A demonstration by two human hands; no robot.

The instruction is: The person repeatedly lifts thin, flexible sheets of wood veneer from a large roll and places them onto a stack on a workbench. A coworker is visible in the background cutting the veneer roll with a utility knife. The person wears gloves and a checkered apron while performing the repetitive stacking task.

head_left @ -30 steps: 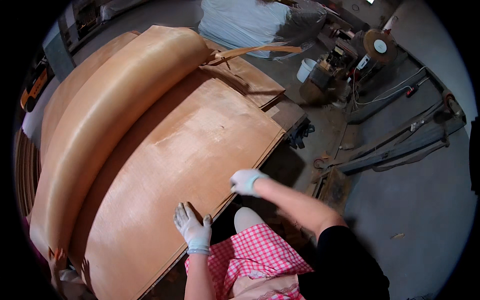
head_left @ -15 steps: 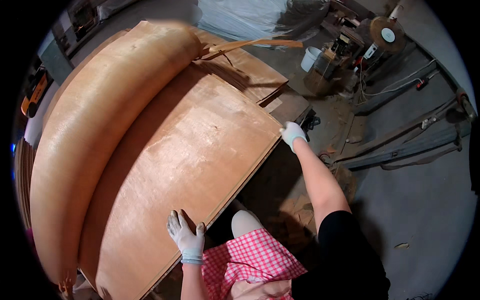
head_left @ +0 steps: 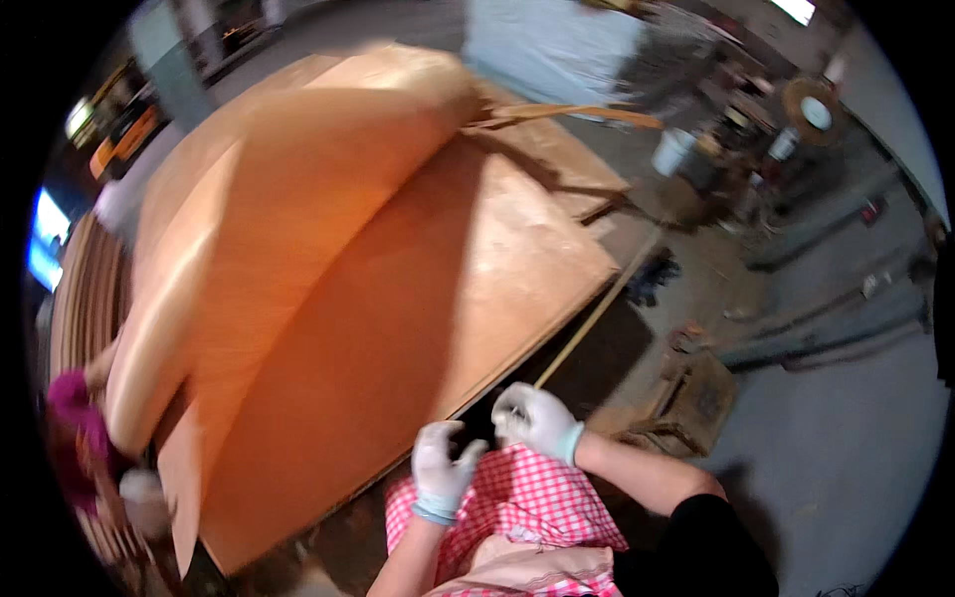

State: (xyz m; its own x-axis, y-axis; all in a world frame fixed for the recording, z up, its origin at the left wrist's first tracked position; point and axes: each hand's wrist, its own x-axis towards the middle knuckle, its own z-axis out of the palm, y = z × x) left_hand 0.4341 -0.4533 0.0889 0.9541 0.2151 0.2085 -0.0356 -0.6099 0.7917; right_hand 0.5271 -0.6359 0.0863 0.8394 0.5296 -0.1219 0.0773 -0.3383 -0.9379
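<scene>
A large thin wood veneer sheet point(head_left: 298, 189) curls over the stack of flat veneer sheets point(head_left: 542, 259), its near part leaning toward me and shading the top of the stack. In front of the stack's near edge, my left hand point(head_left: 443, 470) in a white glove has thumb and fingers apart and holds nothing. Beside it my gloved right hand point(head_left: 539, 422) is closed, its fingers around the near end of a long narrow wood strip point(head_left: 594, 320). The strip slants away past the stack's right corner.
At the left a person in a purple sleeve point(head_left: 75, 408) stands by the curled veneer, blurred. Upright layered sheets point(head_left: 88, 284) are behind. A white bucket point(head_left: 674, 151), machinery point(head_left: 811, 114) and a wooden box point(head_left: 691, 403) lie to the right. Plastic-wrapped goods point(head_left: 557, 50) stand at the back.
My right hand has come from the far corner toward my body, now with the strip. My left hand has lifted off the sheet. The curled veneer has spread toward me over the stack.
</scene>
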